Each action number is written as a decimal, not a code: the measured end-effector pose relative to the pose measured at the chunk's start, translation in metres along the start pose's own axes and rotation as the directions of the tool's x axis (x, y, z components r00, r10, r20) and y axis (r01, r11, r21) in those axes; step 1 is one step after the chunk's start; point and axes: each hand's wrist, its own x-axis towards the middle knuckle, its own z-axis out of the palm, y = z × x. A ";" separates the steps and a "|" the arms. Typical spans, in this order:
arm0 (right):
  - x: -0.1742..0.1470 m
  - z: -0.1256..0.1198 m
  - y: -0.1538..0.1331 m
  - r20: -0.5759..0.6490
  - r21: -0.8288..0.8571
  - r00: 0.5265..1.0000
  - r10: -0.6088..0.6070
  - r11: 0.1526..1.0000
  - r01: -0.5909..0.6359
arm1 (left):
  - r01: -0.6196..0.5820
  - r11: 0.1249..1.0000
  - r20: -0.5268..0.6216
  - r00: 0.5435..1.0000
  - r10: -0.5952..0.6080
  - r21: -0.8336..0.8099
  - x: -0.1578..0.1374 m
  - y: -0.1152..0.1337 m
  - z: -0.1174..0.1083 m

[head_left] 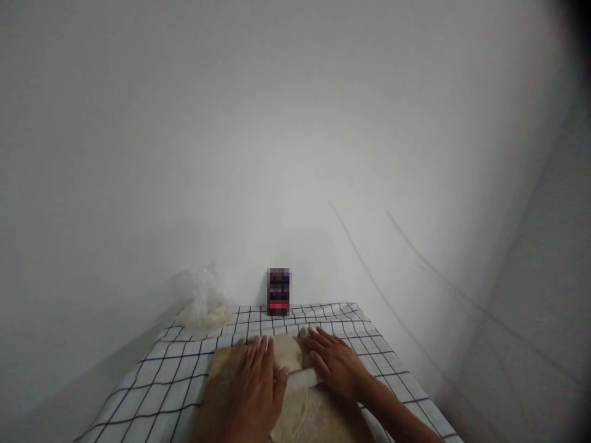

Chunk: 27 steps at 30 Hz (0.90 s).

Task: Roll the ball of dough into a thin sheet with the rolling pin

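Observation:
A pale rolling pin (pixel 299 381) lies across a flattened sheet of dough (pixel 287 352) on a wooden board (pixel 216 378). My left hand (pixel 258 383) rests over the pin's left end, its fingers stretched forward and the thumb angled toward the dough. Over the right end lies my right hand (pixel 336 364), palm down with fingers extended. Neither hand wraps its fingers round the pin; both ends of it are hidden beneath them. The dough shows in front of the pin and behind it.
A black-and-white checked cloth (pixel 170 369) covers the table. At the back left sits a clear plastic bag (pixel 205 304) with something pale inside. A blurred-out dark upright object (pixel 279 292) leans near the white wall (pixel 295 154) behind the table.

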 end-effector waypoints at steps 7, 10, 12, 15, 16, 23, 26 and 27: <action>-0.057 0.005 -0.023 -0.090 0.020 0.992 0.088 0.996 -0.087 | -0.069 0.998 -0.048 0.996 0.069 0.004 -0.012 0.011 -0.008; -0.078 0.016 -0.025 -0.116 0.018 0.990 0.086 0.996 -0.084 | -0.154 0.987 -0.072 0.985 0.157 0.038 -0.019 0.011 -0.020; -0.091 0.026 -0.022 -0.111 0.035 0.990 0.089 0.996 -0.086 | -0.206 0.978 -0.075 0.975 0.209 0.043 -0.024 0.009 -0.032; -0.104 0.038 -0.016 -0.080 0.072 0.993 0.091 0.994 -0.086 | -0.225 0.974 -0.039 0.974 0.225 0.002 -0.031 0.007 -0.048; -0.106 0.039 -0.016 -0.068 0.078 0.994 0.085 0.994 -0.079 | -0.220 0.975 -0.019 0.975 0.220 -0.013 -0.032 0.007 -0.051; -0.079 0.009 -0.030 -0.072 0.042 0.994 0.084 0.996 -0.082 | -0.140 0.990 -0.012 0.990 0.140 -0.003 -0.029 0.010 -0.018; -0.049 -0.004 -0.032 -0.098 -0.017 0.990 0.102 0.994 -0.104 | -0.069 0.998 0.014 0.998 0.069 0.015 -0.017 0.008 -0.005; -0.039 -0.007 -0.030 -0.102 -0.040 0.989 0.104 0.993 -0.109 | -0.059 0.998 0.031 0.998 0.059 0.016 -0.012 0.006 -0.003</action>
